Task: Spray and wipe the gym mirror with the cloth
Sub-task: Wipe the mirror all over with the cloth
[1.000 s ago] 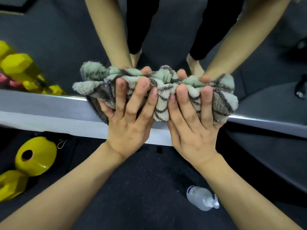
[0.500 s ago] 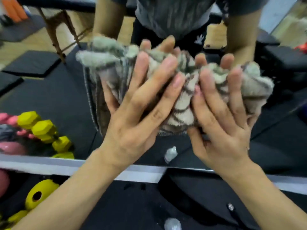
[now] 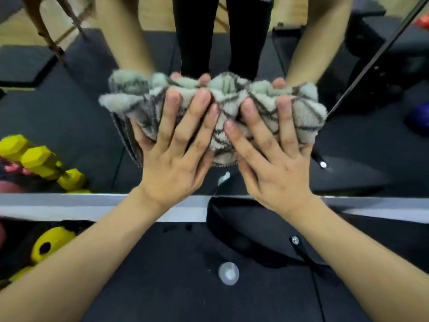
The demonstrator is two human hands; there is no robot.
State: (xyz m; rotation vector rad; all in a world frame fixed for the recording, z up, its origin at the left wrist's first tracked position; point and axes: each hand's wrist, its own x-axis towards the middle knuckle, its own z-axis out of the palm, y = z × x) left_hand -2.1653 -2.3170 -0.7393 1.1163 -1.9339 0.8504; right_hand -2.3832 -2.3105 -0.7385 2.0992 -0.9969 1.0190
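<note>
Two bare hands are pressed side by side on a bunched grey-green fluffy cloth with dark stripes [image 3: 232,108], which is held against the gym mirror [image 3: 81,117] above its pale lower frame [image 3: 46,205]. The left hand [image 3: 176,154] and the right hand [image 3: 274,163] lie with fingers spread and nearly straight over the cloth. A clear plastic spray bottle [image 3: 228,273] stands on the dark floor below. Yellow dumbbells [image 3: 50,244] lie at the left.

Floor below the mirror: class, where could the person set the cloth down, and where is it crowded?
Bare dark floor lies between the forearms, left of the spray bottle. Another patch sits right of the black strap, by the screw. The left edge is crowded with yellow dumbbells.
</note>
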